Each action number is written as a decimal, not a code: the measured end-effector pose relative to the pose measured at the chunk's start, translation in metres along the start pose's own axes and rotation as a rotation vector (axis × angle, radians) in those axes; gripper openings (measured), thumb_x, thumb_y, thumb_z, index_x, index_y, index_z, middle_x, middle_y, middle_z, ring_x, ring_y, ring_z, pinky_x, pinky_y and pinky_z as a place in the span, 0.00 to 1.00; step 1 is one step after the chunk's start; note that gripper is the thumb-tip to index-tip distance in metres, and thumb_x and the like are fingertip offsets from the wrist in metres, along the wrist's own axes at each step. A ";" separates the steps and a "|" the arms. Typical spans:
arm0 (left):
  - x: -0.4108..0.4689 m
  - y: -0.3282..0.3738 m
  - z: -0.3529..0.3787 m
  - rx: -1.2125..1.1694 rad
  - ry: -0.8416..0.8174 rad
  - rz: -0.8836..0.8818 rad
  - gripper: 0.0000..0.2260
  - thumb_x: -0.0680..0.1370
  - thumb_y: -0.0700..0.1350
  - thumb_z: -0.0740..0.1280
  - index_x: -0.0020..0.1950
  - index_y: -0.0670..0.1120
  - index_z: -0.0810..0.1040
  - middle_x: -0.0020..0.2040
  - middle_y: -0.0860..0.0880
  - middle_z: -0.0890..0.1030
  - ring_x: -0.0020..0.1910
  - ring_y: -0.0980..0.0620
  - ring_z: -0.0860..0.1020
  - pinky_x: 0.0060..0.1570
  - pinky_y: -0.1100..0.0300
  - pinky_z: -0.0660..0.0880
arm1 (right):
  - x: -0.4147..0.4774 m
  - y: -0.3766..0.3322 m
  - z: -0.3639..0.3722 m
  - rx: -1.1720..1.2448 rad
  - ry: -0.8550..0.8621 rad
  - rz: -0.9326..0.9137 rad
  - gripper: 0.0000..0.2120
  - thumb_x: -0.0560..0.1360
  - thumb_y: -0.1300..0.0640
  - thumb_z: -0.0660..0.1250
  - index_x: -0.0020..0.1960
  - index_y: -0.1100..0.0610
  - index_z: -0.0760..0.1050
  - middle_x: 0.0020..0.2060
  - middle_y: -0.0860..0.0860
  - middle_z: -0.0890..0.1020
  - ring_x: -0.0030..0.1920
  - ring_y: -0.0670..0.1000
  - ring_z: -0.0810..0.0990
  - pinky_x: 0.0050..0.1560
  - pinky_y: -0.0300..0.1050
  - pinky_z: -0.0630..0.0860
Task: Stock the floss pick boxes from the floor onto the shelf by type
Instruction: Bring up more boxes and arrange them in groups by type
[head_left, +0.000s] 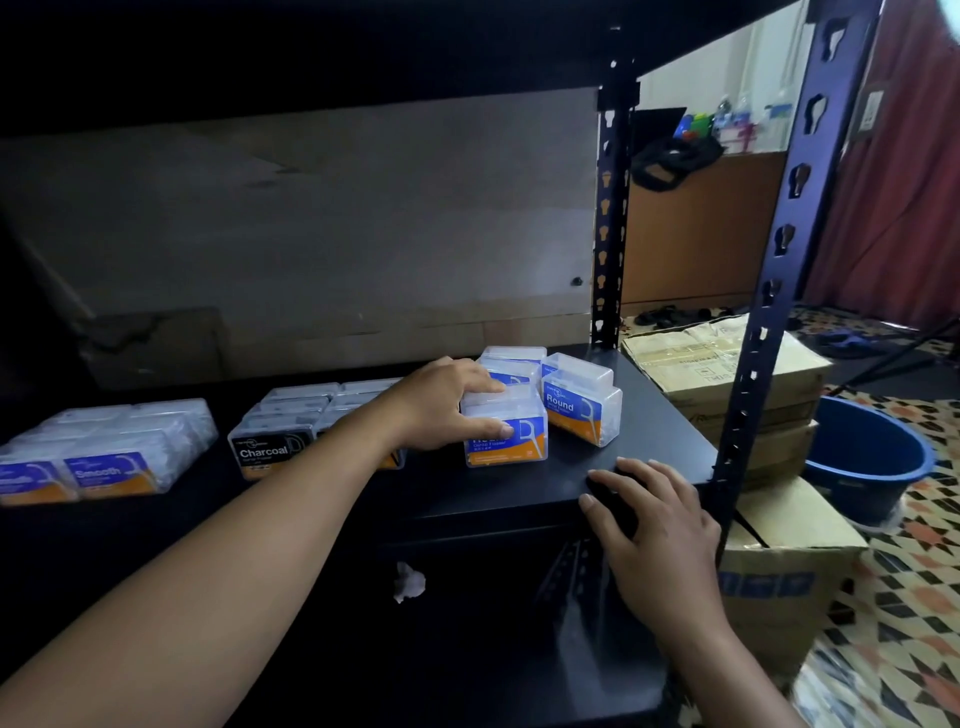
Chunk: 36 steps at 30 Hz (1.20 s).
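Observation:
My left hand (447, 402) grips a clear Round floss pick box (506, 439) that stands on the black shelf (597, 462), thumb on its front label and fingers over its lid. Another Round box (582, 400) stands just to its right, tilted a little, and more Round boxes (511, 361) sit behind. Charcoal boxes (280, 441) form a group left of my forearm. Smooth boxes (104, 457) fill the far left of the shelf. My right hand (654, 519) rests on the shelf's front right edge, fingers bent over the rim.
A black slotted upright (758, 332) stands at the shelf's right front corner, another (610, 208) at the back. Stacked cardboard cartons (727, 374) and a blue tub (867, 457) sit on the patterned floor to the right. A lower shelf lies dark below.

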<state>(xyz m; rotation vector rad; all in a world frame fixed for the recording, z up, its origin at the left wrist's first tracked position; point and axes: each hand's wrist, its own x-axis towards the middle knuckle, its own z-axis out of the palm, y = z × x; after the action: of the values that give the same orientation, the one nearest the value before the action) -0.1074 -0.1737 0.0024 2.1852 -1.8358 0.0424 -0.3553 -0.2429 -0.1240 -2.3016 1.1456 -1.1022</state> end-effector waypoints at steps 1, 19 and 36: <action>0.000 -0.001 0.000 0.000 0.004 0.001 0.30 0.72 0.64 0.72 0.71 0.54 0.74 0.72 0.54 0.72 0.69 0.54 0.68 0.62 0.64 0.60 | 0.000 0.000 0.000 0.000 0.001 0.000 0.13 0.75 0.40 0.67 0.58 0.38 0.79 0.64 0.38 0.75 0.72 0.44 0.63 0.64 0.58 0.63; 0.054 0.023 -0.009 -0.114 -0.043 0.071 0.20 0.77 0.59 0.69 0.67 0.54 0.78 0.62 0.52 0.79 0.57 0.54 0.77 0.58 0.53 0.75 | 0.001 0.003 -0.002 -0.030 -0.003 -0.030 0.13 0.76 0.38 0.67 0.59 0.37 0.79 0.64 0.36 0.74 0.72 0.44 0.63 0.63 0.59 0.65; 0.076 0.063 0.014 0.149 -0.006 0.191 0.20 0.74 0.65 0.68 0.61 0.57 0.81 0.58 0.55 0.82 0.59 0.51 0.76 0.65 0.47 0.67 | 0.002 0.015 -0.001 -0.082 0.081 -0.021 0.21 0.71 0.31 0.64 0.59 0.40 0.79 0.64 0.45 0.74 0.71 0.51 0.66 0.62 0.59 0.69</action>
<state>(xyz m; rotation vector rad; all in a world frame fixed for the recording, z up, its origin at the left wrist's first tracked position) -0.1567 -0.2598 0.0169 2.0975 -2.1005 0.2189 -0.3638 -0.2536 -0.1313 -2.3550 1.2201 -1.1878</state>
